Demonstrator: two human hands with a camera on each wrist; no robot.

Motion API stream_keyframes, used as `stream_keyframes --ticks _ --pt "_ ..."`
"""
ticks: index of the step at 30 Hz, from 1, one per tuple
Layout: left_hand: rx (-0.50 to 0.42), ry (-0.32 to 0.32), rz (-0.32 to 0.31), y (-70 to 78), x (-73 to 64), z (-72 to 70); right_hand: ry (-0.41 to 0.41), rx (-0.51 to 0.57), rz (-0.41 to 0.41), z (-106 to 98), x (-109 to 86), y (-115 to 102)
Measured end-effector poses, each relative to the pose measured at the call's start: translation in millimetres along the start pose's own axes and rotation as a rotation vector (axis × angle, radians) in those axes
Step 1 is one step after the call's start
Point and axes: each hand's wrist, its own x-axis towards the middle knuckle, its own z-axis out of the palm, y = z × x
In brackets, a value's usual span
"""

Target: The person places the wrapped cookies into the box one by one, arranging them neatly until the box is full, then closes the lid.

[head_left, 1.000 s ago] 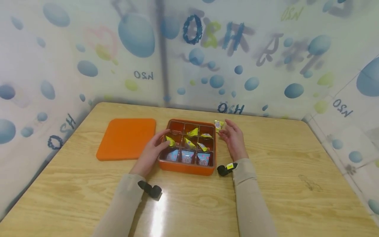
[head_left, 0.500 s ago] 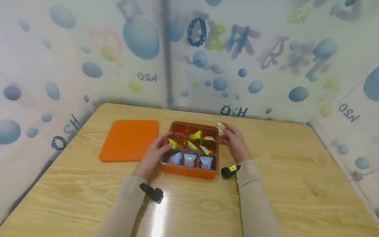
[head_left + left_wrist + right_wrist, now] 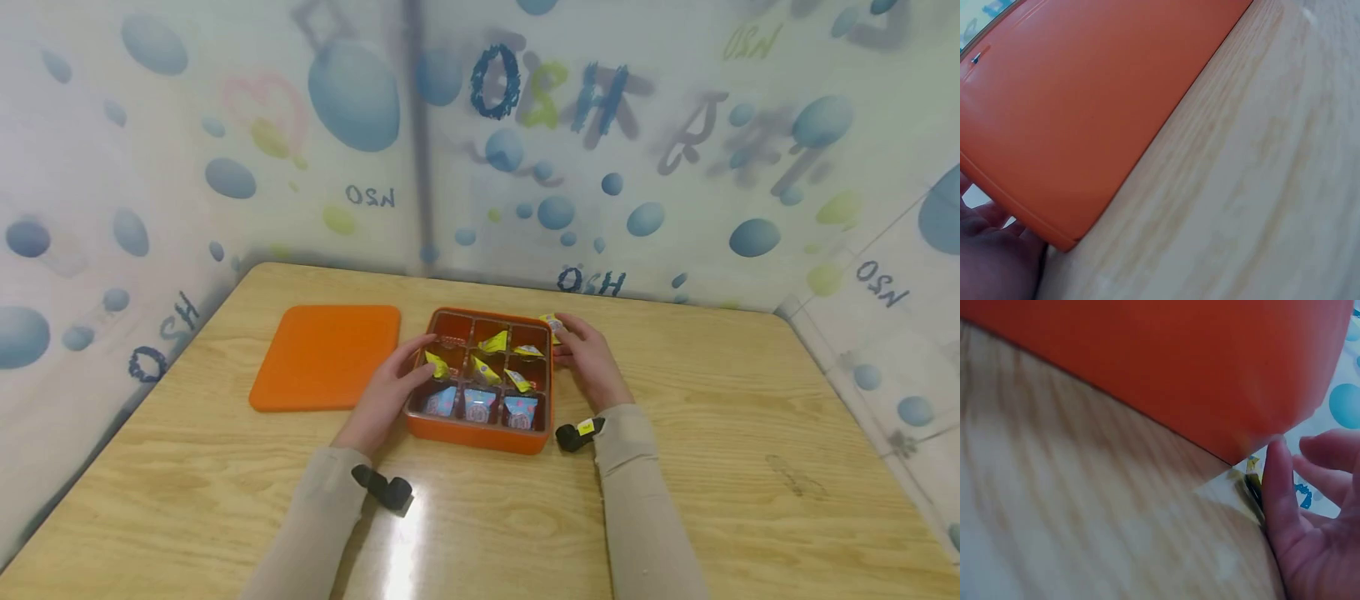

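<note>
In the head view, my left hand (image 3: 386,396) holds the left side of an orange compartment box (image 3: 474,430). Its thumb reaches over the rim beside a yellow candy packet (image 3: 437,365). My right hand (image 3: 588,354) is at the box's far right corner and pinches another yellow candy packet (image 3: 552,326), partly hidden by the fingers. More yellow packets (image 3: 492,342) fill the back and middle rows; the back left compartment holds none. Blue packets (image 3: 478,405) fill the front row. Both wrist views show mostly the box's outer wall (image 3: 1097,112), with the right fingers (image 3: 1280,487) near a corner.
An orange lid (image 3: 326,354) lies flat to the left of the box. Both rest on a wooden table (image 3: 750,450), whose far edge meets a patterned wall (image 3: 660,100). Black cameras are strapped to both wrists.
My right hand has moved slightly left, bringing the yellow candy packet up to the box's far right corner. My left hand stays at the box. The head view has shifted a little.
</note>
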Motion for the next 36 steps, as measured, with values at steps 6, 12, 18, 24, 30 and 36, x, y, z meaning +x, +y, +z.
stream_keyframes --ticks 6,12,18,24,30,36 --pt "-0.011 -0.004 -0.007 1.2 0.6 0.3 0.018 -0.093 -0.005 4 0.8 0" --pt "-0.014 -0.023 -0.019 14.1 -5.2 2.4 0.052 -0.133 0.001 4 -1.6 -1" --pt "-0.015 -0.024 -0.025 24.4 -10.1 3.8 0.044 -0.140 -0.028 5 -1.9 -1" --pt "-0.007 -0.019 -0.030 23.8 -10.3 4.0 0.083 -0.181 -0.008 5 -2.2 -1" --pt "0.004 -0.024 -0.023 24.0 -10.5 3.6 0.131 -0.261 0.021 9 -3.1 -6" --pt "0.008 -0.024 -0.031 25.8 -11.0 4.1 0.168 -0.284 0.046 10 -2.8 -7"
